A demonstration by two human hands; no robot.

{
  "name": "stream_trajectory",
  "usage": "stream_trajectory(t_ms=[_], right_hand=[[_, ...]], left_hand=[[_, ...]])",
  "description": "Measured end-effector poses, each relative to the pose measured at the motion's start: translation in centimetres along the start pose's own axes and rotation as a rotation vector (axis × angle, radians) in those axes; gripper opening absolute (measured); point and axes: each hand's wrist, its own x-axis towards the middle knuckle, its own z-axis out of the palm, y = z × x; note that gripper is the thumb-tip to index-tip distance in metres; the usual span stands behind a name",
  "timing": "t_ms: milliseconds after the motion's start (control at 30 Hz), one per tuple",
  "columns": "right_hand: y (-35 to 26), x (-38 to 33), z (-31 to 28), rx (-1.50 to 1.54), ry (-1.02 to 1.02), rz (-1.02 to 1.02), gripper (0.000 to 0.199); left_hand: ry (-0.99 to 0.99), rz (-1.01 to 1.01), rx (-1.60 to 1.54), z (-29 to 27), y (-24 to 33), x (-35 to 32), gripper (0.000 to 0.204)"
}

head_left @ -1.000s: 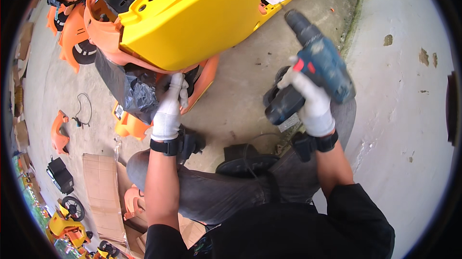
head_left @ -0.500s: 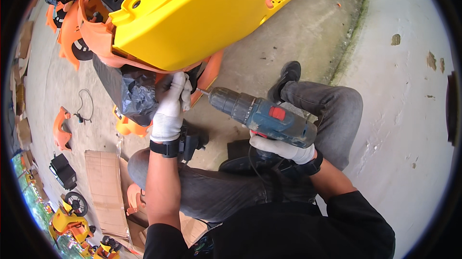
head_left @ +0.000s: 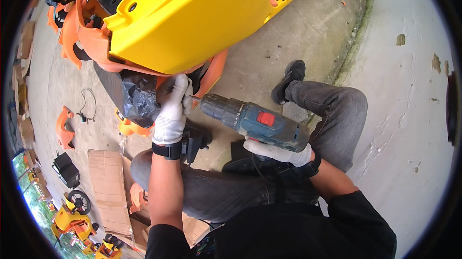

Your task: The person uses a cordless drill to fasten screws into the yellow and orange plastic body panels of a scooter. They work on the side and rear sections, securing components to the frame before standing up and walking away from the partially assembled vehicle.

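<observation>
Pinching a small screw [head_left: 194, 97] in my left hand [head_left: 172, 110]; right hand [head_left: 276, 152] wrapped round the heavy, stiff drill [head_left: 252, 122] grip, bit meeting it.

one drill [head_left: 255, 123], two gloved hands [head_left: 172, 110], one yellow body shell [head_left: 192, 16], one cardboard sheet [head_left: 108, 187].
</observation>
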Motion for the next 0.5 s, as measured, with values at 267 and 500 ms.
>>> stream_trajectory(t_ms=[267, 500], right_hand=[[-0.1, 0.9, -0.2, -0.113, -0.004, -0.055, 0.032], [-0.4, 1.4, 0.4, -0.121, 0.004, -0.086, 0.032]], left_hand=[[0.071, -0.009, 0.013, 0.8, 0.6, -0.5, 0.034], [0.089, -0.014, 0.019, 0.1, 0.3, -0.6, 0.035]])
